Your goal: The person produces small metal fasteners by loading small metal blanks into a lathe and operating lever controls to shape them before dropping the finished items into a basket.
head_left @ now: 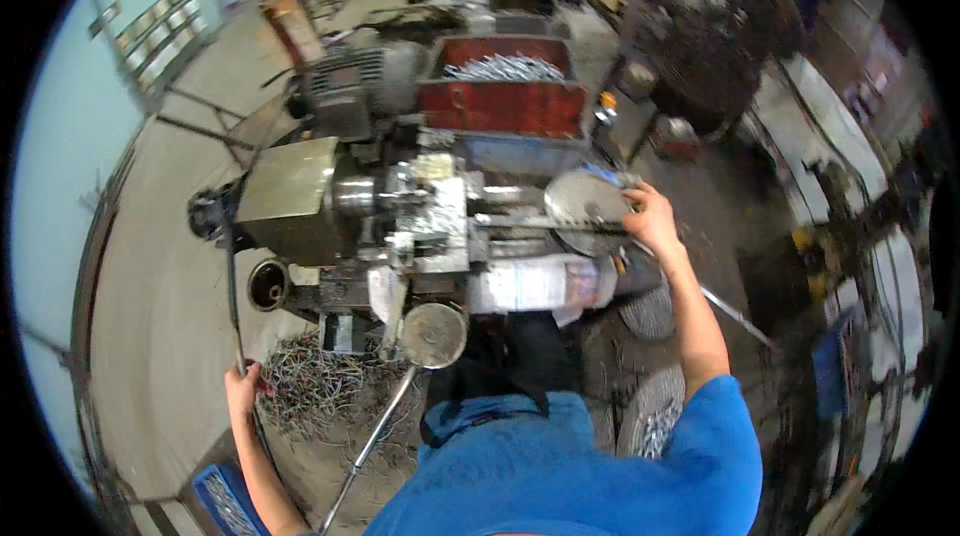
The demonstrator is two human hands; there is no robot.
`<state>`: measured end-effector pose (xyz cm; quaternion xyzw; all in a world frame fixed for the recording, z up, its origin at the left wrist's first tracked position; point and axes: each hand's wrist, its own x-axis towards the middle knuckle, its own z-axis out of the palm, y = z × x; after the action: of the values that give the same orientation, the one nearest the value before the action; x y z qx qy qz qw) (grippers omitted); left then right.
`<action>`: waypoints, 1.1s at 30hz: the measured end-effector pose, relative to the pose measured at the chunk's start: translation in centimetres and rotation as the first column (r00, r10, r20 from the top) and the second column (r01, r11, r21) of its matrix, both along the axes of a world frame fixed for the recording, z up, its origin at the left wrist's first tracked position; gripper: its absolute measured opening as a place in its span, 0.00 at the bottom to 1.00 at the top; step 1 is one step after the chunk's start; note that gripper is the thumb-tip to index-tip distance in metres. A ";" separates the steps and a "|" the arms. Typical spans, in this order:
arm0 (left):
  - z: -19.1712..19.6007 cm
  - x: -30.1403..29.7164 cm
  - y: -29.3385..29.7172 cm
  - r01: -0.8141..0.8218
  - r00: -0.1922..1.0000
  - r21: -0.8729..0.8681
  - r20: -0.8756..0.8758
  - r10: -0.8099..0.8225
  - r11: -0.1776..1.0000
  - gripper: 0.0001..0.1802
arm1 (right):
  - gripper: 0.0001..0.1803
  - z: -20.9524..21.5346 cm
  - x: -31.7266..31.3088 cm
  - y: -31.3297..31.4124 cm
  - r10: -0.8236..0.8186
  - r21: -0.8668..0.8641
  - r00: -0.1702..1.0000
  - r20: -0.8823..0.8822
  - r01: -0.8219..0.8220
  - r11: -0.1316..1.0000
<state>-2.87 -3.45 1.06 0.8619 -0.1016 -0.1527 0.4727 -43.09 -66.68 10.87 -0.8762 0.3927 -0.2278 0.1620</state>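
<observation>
My left hand (242, 388) is closed around the lower end of a long dark lever (232, 286), which runs up along the lathe-like machine's headstock (287, 194). My right hand (652, 220) is at the right edge of a round metal plate (578, 198), its fingers drawn together; what they hold, if anything, is too blurred to make out. A small blue item (603, 174) lies by those fingertips. Between the hands are the shiny spindle (357, 196) and the metal carriage (440, 226). A round-headed metal handle (433, 336) stands in front of the carriage.
Behind the machine sits a red bin (500, 108) of small metal parts. Curled metal shavings (315, 386) heap below, near a blue crate (225, 498). A basket of parts (655, 426) stands by my right side. A big dark fan (710, 46) is at the back right.
</observation>
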 end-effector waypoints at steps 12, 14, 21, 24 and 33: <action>-1.3 3.1 1.6 0.022 0.994 0.016 -0.110 -0.020 1.000 0.20 | 0.25 -16.7 -27.3 12.8 -0.452 0.060 0.851 -0.269 0.483 0.874; -1.0 3.2 1.1 0.031 0.992 0.035 -0.122 -0.026 0.999 0.19 | 0.24 -17.5 -29.9 15.7 -0.532 0.111 0.806 -0.261 0.572 0.812; -2.3 4.0 2.9 0.006 0.985 -0.019 -0.170 -0.009 1.000 0.16 | 0.18 -19.1 -34.0 18.2 -0.581 0.255 0.723 -0.372 0.682 0.685; -1.6 3.1 0.9 0.019 0.989 0.000 -0.146 -0.019 1.000 0.15 | 0.15 -21.2 -34.1 18.3 -0.531 0.248 0.737 -0.418 0.655 0.714; -1.4 3.0 1.7 -0.052 0.994 0.032 -0.094 0.055 0.998 0.17 | 0.15 -23.3 -31.8 17.4 -0.486 0.217 0.674 -0.557 0.683 0.698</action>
<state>0.10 -1.75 -0.38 0.8631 -0.0539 -0.1822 0.4679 -74.89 -49.28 -12.41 -0.6714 0.7229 0.0325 0.1598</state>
